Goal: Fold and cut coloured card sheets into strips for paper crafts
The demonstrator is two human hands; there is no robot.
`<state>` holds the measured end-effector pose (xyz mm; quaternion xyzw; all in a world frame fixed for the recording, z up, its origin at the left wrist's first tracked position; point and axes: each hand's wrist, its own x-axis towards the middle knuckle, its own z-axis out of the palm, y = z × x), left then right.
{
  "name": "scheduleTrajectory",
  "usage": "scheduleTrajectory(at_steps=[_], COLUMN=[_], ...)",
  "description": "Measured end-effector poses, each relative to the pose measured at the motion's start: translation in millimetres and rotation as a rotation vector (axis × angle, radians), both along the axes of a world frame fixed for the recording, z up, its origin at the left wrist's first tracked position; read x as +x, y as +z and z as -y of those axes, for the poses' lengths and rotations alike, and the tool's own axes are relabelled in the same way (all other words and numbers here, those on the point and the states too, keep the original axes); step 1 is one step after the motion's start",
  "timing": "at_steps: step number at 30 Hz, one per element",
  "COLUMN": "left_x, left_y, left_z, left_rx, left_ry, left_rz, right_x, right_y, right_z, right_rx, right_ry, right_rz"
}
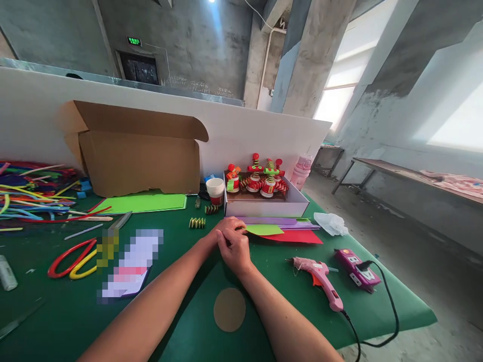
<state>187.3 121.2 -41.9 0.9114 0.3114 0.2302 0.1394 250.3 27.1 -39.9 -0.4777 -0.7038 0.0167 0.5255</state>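
Note:
My left hand [228,225] and my right hand [237,248] meet at the middle of the table, the right one partly over the left. Both have their fingers bent and closed; what is between them, if anything, is hidden. Just beyond the fingertips lie colored paper sheets: a green sheet [264,230], a red sheet [298,236] and a purple strip [267,220]. Whether my left fingers touch the green sheet I cannot tell. A round brown cardboard disc [229,309] lies between my forearms. Two folded paper springs [196,222] rest left of my hands.
Behind the hands, a white box [266,208] holds several red-and-green figures. Paper cups [215,190] stand beside it. Right: a pink glue gun [320,279], a purple power box [356,269], crumpled white plastic [331,223]. Left: scissors [77,256], pipe cleaners [33,193], a cardboard box [139,161].

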Motion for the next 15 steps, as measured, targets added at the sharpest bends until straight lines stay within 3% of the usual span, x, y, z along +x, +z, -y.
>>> scheduleTrajectory(at_steps=[3, 8, 11, 15], left_x=[-30, -126, -171, -184], left_y=[26.0, 62.2, 58.6, 33.8], left_z=[-23, -74, -91, -99], left_rx=[-0.012, 0.020, 0.007, -0.037], left_ry=[0.036, 0.325, 0.453, 0.503], left_rz=[-0.125, -0.279, -0.388, -0.527], right_x=[-1, -7, -9, -8], right_y=[0.1, -4.3, -7.2, -9.1], right_z=[1, 0, -1, -1], right_rx=[-0.055, -0.061, -0.068, -0.089], right_ry=[0.007, 0.038, 0.037, 0.025], right_rz=[-0.022, -0.030, -0.016, 0.009])
